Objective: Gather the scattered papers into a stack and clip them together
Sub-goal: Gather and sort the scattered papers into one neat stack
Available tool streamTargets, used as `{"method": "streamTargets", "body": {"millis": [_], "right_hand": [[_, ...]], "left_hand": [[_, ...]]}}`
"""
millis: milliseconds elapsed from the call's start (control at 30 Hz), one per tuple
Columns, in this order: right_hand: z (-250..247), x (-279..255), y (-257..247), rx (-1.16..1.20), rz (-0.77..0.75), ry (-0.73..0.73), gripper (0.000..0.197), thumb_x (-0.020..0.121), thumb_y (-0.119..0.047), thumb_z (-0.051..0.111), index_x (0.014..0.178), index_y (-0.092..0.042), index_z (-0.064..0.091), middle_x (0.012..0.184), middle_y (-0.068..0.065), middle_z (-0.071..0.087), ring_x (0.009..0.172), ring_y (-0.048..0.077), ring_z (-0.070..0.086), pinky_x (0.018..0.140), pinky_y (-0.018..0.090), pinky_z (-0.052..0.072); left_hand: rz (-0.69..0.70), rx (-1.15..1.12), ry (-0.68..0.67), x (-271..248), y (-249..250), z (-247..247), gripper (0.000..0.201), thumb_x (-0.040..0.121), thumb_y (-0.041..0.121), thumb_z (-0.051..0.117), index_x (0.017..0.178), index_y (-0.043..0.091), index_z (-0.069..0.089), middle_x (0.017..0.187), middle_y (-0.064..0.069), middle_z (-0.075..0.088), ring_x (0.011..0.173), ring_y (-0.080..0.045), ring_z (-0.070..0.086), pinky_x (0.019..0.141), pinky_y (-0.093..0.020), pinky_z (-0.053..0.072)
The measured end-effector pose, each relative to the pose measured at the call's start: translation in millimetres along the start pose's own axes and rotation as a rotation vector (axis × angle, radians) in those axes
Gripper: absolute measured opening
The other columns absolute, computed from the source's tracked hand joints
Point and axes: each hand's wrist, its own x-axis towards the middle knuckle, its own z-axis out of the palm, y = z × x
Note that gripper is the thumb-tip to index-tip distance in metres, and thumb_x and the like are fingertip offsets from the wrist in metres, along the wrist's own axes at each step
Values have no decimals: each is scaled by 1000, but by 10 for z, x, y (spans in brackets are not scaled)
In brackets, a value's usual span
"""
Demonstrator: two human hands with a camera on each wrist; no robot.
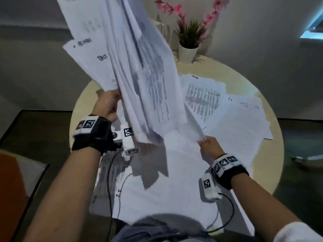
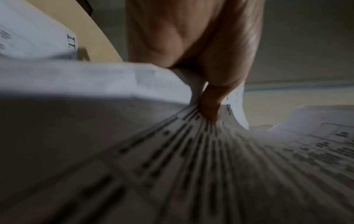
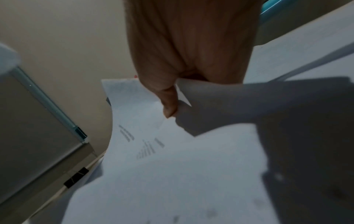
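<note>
White bundle [image 1: 139, 67]: your left hand [image 1: 107, 105] grips it upright, clear of the surface [image 1: 272, 154].
Loose sheet [image 1: 194, 123]: your right hand [image 1: 208, 145] pinches its corner, feeding it in.

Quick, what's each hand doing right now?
Left hand: closed, gripping the raised bundle of papers.
Right hand: closed, pinching the corner of a sheet.

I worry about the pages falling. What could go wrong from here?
1. The left hand holds the raised bundle of papers by one edge; the fanned sheets could slide out.
2. The right hand pinches only a corner, which may crease or tear.
3. Loose sheets near the table rim could be swept off.
</note>
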Motion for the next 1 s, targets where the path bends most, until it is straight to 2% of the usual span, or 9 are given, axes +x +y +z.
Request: {"method": "streamTargets", "body": {"millis": [133, 200, 300, 433, 533, 633, 733, 867, 1000], "right_hand": [[28, -40, -149, 82, -7, -96, 32, 91, -20, 47, 60, -10, 47, 63, 8, 48, 65, 19, 45, 65, 32, 33], [79, -57, -227, 113, 7, -91, 42, 87, -48, 46, 67, -12, 57, 79, 16, 59, 80, 24, 53, 79, 38, 38], [173, -73, -254, 288, 193, -95, 77, 82, -72, 24, 133, -18, 44, 132, 4, 47, 122, 26, 45, 103, 50, 35], [179, -95, -274, 239, 164, -126, 37, 88, -43, 53, 108, -12, 54, 84, 10, 55, 63, 15, 57, 59, 25, 50], [96, -23, -245, 30, 36, 59, 9, 82, -11, 58, 78, -3, 58, 68, 14, 57, 67, 23, 56, 56, 28, 46], [-38, -22, -280, 65, -51, 268, 15, 86, -9, 49, 74, -2, 55, 61, 14, 53, 56, 23, 50, 42, 21, 37], [-129, 9, -379, 140, -86, 379, 14, 90, -11, 46, 80, -5, 55, 65, 13, 51, 61, 23, 49, 47, 25, 37], [-484, 72, -532, 322, -172, 615, 22, 89, -15, 47, 98, -5, 65, 79, 12, 55, 70, 18, 52, 57, 25, 39], [-1156, -89, -862, 486, -378, 679, 9, 86, -14, 52, 78, -14, 56, 69, 3, 50, 45, -7, 44, 47, 12, 34]], "left_hand": [[-232, 287, -47, 349, -809, 69, 38, 88, 22, 58, 110, -10, 59, 111, -30, 66, 103, -32, 66, 96, -47, 49], [-314, 443, -51, 416, -1166, 88, 48, 85, 27, 62, 117, -7, 57, 101, -22, 65, 92, -31, 64, 86, -39, 53], [-290, 629, -51, 385, -1382, 205, 52, 85, 32, 62, 118, -8, 54, 110, -26, 64, 101, -37, 61, 86, -38, 49], [-254, 688, -162, 292, -1438, 339, 62, 88, 32, 59, 132, -7, 40, 123, -21, 54, 113, -34, 54, 91, -38, 45], [-159, 986, -275, 207, -1544, 266, 84, 74, 39, 73, 137, 3, 31, 140, -17, 31, 125, -34, 38, 103, -43, 41], [-139, 1162, -344, 221, -1596, 169, 80, 72, 21, 77, 134, 3, 29, 135, -18, 36, 105, -29, 46, 81, -31, 42], [-221, 1176, -444, 232, -1585, 121, 53, 80, 15, 69, 125, -2, 46, 115, -17, 59, 101, -30, 58, 76, -31, 45], [-258, 1179, -476, 289, -1596, 26, 23, 84, 17, 65, 91, -3, 57, 75, -12, 58, 74, -24, 56, 62, -26, 41], [-206, 1172, -354, 386, -1412, -11, 29, 85, 24, 64, 79, -2, 55, 83, -17, 58, 78, -27, 56, 65, -29, 43]]}}
